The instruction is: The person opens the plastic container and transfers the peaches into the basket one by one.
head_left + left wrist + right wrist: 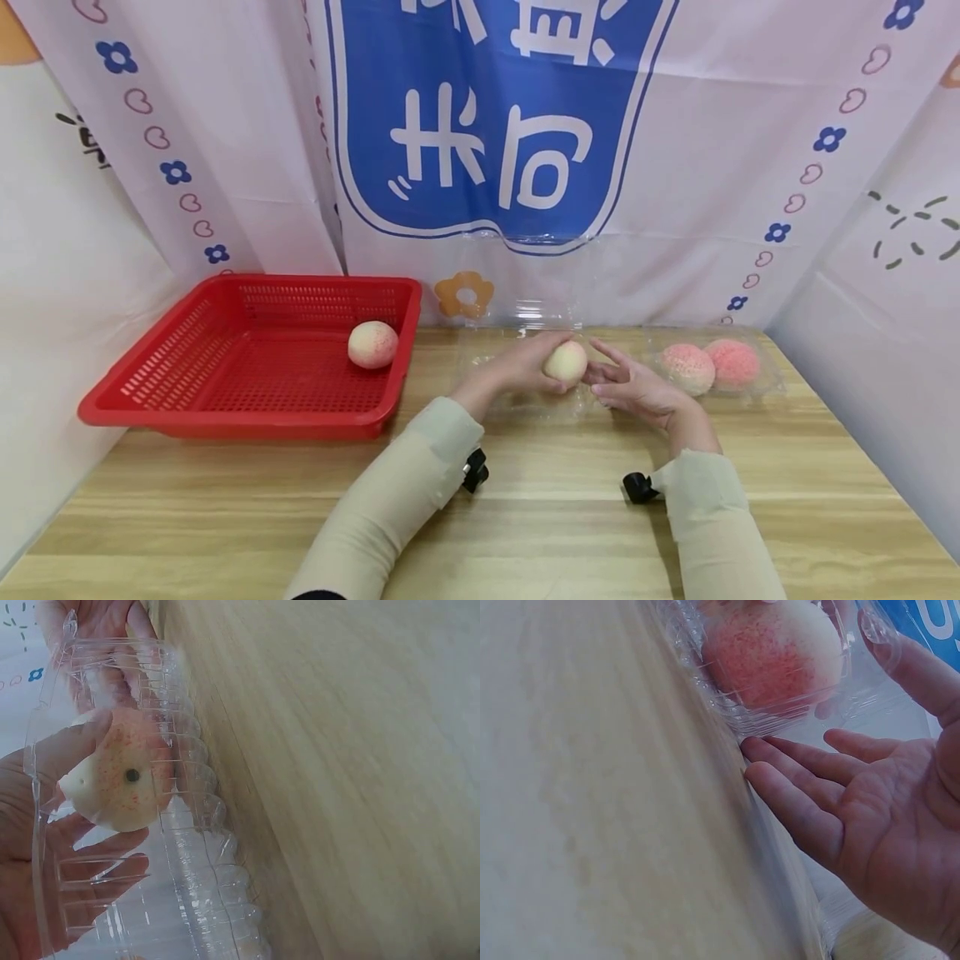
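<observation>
In the head view my left hand (525, 364) grips a pale peach (566, 363) with a pink blush, thumb on one side and fingers on the other. The peach is at a clear plastic clamshell box (202, 900), whose ridged wall stands before it in the left wrist view. Behind it rises the box's transparent lid (528, 312). My right hand (641, 387) is at the box's right end, fingers spread and palm facing the box. In the right wrist view its fingertips (759, 776) lie close by the box's edge; whether they touch it I cannot tell.
A red plastic basket (255, 421) stands on the left with one peach (372, 345) in its right side. To the right, a second clear box (768, 387) holds two pink peaches (688, 369). A printed cloth (675, 275) hangs behind the wooden table (555, 517).
</observation>
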### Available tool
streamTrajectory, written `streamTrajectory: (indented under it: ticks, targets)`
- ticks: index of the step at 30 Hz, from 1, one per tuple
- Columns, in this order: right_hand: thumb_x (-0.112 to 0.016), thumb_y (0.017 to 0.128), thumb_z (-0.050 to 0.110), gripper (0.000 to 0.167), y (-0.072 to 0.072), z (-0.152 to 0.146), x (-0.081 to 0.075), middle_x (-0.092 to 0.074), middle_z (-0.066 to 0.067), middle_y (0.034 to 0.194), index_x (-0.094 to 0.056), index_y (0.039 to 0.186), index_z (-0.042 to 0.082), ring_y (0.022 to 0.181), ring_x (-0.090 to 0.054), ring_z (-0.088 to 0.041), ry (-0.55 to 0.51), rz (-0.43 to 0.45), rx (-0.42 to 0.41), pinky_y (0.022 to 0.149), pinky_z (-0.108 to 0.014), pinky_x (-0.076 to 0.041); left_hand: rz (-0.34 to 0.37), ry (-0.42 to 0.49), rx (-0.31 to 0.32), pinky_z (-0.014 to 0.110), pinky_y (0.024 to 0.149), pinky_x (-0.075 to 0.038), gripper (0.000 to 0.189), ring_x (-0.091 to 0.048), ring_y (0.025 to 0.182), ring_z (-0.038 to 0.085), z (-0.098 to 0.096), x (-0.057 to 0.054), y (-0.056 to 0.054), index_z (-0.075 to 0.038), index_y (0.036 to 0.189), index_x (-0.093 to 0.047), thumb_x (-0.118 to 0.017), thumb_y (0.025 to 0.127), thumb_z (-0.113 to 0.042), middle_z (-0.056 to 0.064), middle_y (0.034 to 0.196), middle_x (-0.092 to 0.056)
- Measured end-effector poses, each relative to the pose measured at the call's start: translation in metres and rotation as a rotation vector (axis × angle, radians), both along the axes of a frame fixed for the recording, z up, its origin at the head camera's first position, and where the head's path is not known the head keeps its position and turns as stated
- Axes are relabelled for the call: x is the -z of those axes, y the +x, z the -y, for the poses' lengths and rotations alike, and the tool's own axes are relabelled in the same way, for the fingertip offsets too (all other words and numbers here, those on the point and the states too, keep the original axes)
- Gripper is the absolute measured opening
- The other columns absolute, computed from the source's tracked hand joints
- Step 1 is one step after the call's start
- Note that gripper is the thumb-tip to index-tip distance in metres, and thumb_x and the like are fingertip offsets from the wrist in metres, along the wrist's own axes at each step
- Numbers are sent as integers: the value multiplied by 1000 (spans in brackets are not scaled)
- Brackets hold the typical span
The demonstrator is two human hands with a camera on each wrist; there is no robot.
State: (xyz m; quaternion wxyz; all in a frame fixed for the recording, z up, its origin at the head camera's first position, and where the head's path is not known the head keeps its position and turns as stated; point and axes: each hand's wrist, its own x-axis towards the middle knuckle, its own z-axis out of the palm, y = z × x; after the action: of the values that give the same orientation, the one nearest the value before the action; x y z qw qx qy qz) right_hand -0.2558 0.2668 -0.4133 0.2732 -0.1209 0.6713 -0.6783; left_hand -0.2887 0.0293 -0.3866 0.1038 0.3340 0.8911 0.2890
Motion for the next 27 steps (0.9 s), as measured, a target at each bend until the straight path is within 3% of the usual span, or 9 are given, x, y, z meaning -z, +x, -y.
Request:
streamTrajectory:
  ticks: [8, 14, 20, 23, 27]
  targets:
    - [-60, 95, 0, 95, 2, 0, 2, -5, -24, 165, 6, 160, 21, 153, -9, -39, 5, -4, -4, 100, -22, -48, 29, 12, 27, 46, 119, -33, 87, -42, 142, 31, 0, -2, 3, -6, 155, -30, -79, 84, -14, 13, 158, -37]
    - [-62, 94, 2, 97, 0, 0, -1, -3, -24, 165, 6, 160, 22, 153, -7, -40, 6, 2, -6, 100, -19, -47, 12, 11, 40, 46, 119, -32, 90, -42, 142, 32, -5, -1, 2, -4, 154, -31, -82, 81, -14, 15, 157, -38]
    - [-62, 94, 3, 97, 0, 0, -4, -3, -23, 165, 6, 160, 22, 153, -9, -39, 30, 5, 9, 101, -20, -46, 15, 32, 44, 46, 117, -36, 89, -45, 138, 31, -7, 0, 2, -3, 152, -35, -84, 78, -13, 15, 154, -43]
    - [-63, 94, 3, 97, 0, 0, -4, -4, -23, 165, 5, 160, 23, 153, -11, -39, 47, 7, 22, 111, -29, -41, 45, 55, 42, 46, 113, -40, 86, -49, 134, 30, -5, -1, 3, -3, 150, -38, -84, 78, -14, 15, 150, -47]
    - [-63, 95, 6, 96, 1, 0, -4, -6, -24, 165, 5, 160, 22, 152, -13, -41, 64, 8, 27, 122, -47, -24, 82, 76, 44, 44, 108, -45, 84, -54, 127, 29, -3, -1, 4, -3, 148, -41, -85, 77, -13, 14, 145, -52]
